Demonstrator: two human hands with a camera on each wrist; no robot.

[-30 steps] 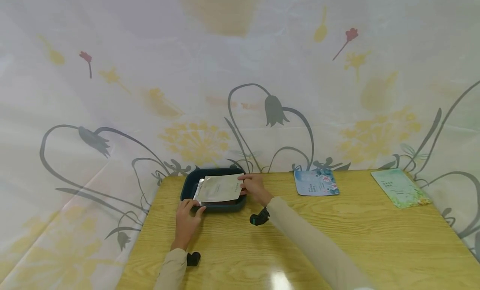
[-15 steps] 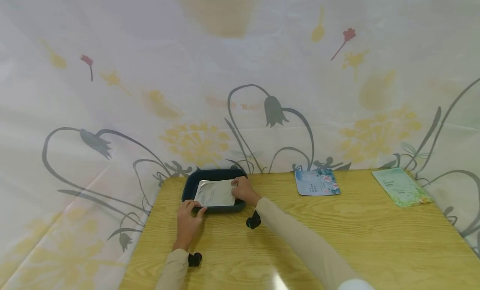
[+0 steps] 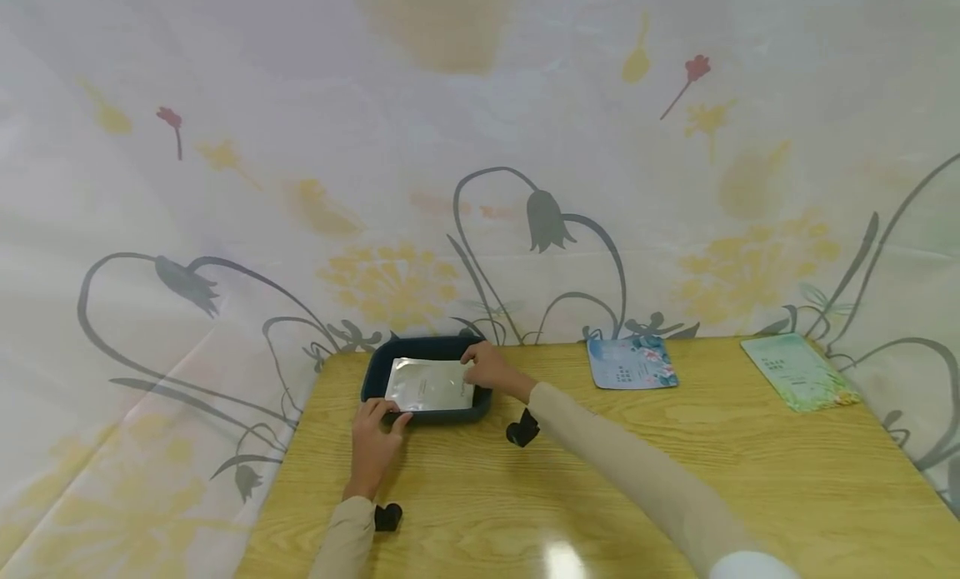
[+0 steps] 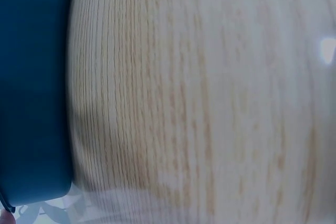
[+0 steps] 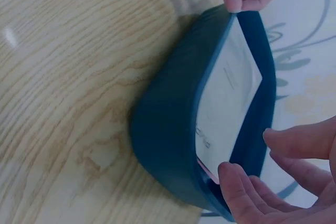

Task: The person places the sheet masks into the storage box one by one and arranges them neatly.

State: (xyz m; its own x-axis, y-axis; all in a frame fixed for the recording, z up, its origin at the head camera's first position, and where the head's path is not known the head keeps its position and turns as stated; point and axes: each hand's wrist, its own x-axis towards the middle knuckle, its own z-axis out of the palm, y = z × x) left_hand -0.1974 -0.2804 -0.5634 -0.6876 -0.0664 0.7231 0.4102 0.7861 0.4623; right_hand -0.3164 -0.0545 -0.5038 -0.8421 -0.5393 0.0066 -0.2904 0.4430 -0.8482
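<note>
A dark teal plastic bin [image 3: 442, 416] stands at the back left of the wooden table. Inside it lies a flat silver-white packet [image 3: 427, 386] with small print, a pinkish edge showing under it in the right wrist view. My left hand [image 3: 372, 441] pinches the bin's front left rim between thumb and fingers. Over the bin's right end is my right hand [image 3: 495, 372], its thumb and fingers spread apart with nothing between them. Its fingertips are close to the packet's right edge.
Two more flat packets lie on the table [image 3: 600, 479] to the right: a blue floral packet [image 3: 632, 365] near the back edge and a green floral packet [image 3: 798, 372] farther right. A patterned curtain [image 3: 300, 146] hangs behind the table.
The silver-white packet has gone down from the right hand into the bin and lies flat. The right hand has let go of it. My left hand stays on the rim.
</note>
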